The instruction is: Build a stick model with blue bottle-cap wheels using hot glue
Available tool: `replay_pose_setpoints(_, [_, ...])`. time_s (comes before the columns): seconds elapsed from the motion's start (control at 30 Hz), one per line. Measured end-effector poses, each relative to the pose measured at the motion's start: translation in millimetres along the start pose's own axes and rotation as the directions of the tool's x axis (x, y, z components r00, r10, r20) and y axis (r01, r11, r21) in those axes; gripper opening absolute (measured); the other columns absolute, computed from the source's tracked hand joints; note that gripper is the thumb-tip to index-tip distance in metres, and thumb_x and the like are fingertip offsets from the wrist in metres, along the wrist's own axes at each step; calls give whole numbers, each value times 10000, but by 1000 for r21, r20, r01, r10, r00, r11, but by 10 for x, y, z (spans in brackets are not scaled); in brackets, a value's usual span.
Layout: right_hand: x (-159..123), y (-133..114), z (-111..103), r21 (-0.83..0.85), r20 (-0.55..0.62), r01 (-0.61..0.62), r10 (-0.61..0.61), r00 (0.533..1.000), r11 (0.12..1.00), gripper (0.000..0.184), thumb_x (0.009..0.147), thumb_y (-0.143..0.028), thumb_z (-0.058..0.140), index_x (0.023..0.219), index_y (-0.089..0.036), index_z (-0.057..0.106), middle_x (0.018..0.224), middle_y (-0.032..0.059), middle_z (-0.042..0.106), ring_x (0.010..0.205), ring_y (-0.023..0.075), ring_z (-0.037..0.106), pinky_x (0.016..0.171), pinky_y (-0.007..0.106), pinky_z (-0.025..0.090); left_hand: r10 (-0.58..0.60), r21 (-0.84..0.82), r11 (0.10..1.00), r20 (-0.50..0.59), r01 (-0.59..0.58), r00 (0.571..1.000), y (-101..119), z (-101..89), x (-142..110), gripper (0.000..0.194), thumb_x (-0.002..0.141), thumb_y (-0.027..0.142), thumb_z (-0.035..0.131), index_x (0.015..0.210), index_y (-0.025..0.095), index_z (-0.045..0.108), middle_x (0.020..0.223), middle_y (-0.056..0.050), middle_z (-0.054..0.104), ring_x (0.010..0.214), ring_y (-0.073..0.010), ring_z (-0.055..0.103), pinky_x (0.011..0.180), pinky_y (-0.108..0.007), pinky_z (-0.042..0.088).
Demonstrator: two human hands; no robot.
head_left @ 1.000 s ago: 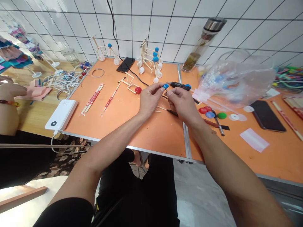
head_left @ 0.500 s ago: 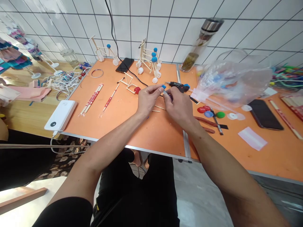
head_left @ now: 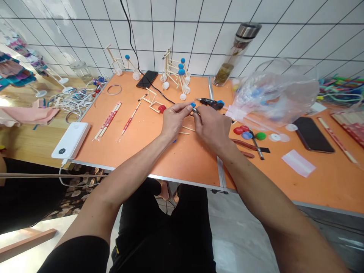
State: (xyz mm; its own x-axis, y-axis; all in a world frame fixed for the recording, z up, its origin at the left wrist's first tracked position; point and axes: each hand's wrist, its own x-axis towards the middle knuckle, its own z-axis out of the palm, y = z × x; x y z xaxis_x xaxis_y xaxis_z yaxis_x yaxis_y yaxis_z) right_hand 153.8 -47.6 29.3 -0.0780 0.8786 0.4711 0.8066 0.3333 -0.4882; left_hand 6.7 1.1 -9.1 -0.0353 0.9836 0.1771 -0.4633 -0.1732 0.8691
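My left hand (head_left: 173,120) pinches a small blue bottle cap (head_left: 193,105) between thumb and fingers above the orange table (head_left: 159,159). My right hand (head_left: 212,127) is closed right beside it, fingertips meeting the cap; what it pinches is too small to make out. A black glue gun (head_left: 211,102) lies just behind both hands. Thin wooden sticks (head_left: 186,131) lie on the table under the hands.
Stick models with blue balls (head_left: 174,74) stand at the back by a black phone (head_left: 146,79). Wrapped chopsticks (head_left: 108,120), a white power bank (head_left: 71,139), red pliers (head_left: 244,144), coloured caps (head_left: 247,132), a plastic bag (head_left: 273,94), a bottle (head_left: 236,53) and another phone (head_left: 311,134) lie around.
Both hands have drawn closer together and sunk a little toward the table, with the blue cap still in my left fingers. The other person's hand at the far left has left the view.
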Motion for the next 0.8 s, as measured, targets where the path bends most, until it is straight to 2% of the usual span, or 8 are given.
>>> replay_pose_setpoints(0.1, [-32, -47, -13, -167, 28, 38, -34, 999, 985, 257, 1102, -393, 517, 985, -223, 671, 1019, 156, 747, 837, 275, 632, 678, 362, 333, -16, -8, 1000, -17, 16, 1000, -3, 7, -8, 171, 815, 313, 1019, 933, 239, 920, 983, -31, 891, 897, -163, 799, 974, -342, 633])
replay_pose_setpoints(0.2, [60, 14, -86, 229, 75, -104, 89, 993, 968, 284, 1054, -504, 638, 935, -246, 644, 833, 74, 643, 701, 215, 536, 604, 318, 325, -5, 1, 1000, -2, 5, 1000, 27, 28, -29, 182, 815, 334, 1022, 931, 242, 915, 972, -25, 887, 913, -174, 804, 987, -351, 637])
replay_pose_setpoints(0.27, [148, 85, -139, 600, 312, -331, 167, 935, 728, 335, 993, -567, 722, 911, -256, 627, 700, -21, 475, 555, 140, 348, 514, 272, 262, 21, 0, 1000, 34, -21, 999, 48, 40, -37, 197, 834, 370, 1015, 965, 258, 919, 925, -10, 872, 902, -178, 807, 999, -361, 639])
replay_pose_setpoints(0.33, [212, 134, -168, 698, 623, -587, 55, 780, 410, 375, 876, -550, 839, 985, -237, 665, 666, -88, 390, 494, 79, 170, 452, 243, 170, 47, -5, 999, 69, -47, 996, 65, 44, -35, 199, 865, 394, 998, 1003, 271, 924, 869, 0, 851, 863, -178, 804, 1003, -376, 641])
replay_pose_setpoints(0.4, [230, 140, -154, 728, 643, -626, 40, 765, 278, 415, 796, -496, 927, 974, -226, 667, 652, -110, 394, 476, 50, 136, 439, 230, 106, 66, 5, 998, 68, -67, 995, 81, 42, -25, 167, 881, 366, 986, 1003, 271, 925, 881, -4, 854, 864, -184, 807, 1014, -388, 642])
replay_pose_setpoints(0.57, [158, 87, -10, 731, 295, -337, 170, 940, 593, 403, 936, -577, 849, 840, -269, 607, 660, -45, 502, 520, 116, 344, 499, 268, 243, 114, 100, 988, -5, -113, 993, 134, 45, -15, 96, 884, 230, 966, 963, 252, 915, 1085, -48, 895, 1113, -236, 835, 1140, -419, 606])
replay_pose_setpoints(0.7, [74, 83, 68, 267, 7, -49, 49, 999, 962, 356, 1061, -592, 649, 923, -263, 654, 821, 61, 696, 746, 238, 589, 665, 354, 386, 105, 148, 984, -2, -103, 995, 141, 39, -18, 97, 894, 274, 972, 938, 228, 898, 1021, -61, 883, 1023, -231, 834, 1080, -410, 621])
replay_pose_setpoints(0.8, [11, 50, 98, -77, -8, 29, -29, 1000, 997, 342, 1119, -524, 502, 1043, -242, 681, 1024, 144, 780, 906, 310, 661, 712, 373, 388, 97, 157, 983, 1, -96, 995, 103, 12, -11, 163, 893, 344, 984, 923, 224, 878, 954, -54, 867, 939, -209, 820, 999, -384, 641])
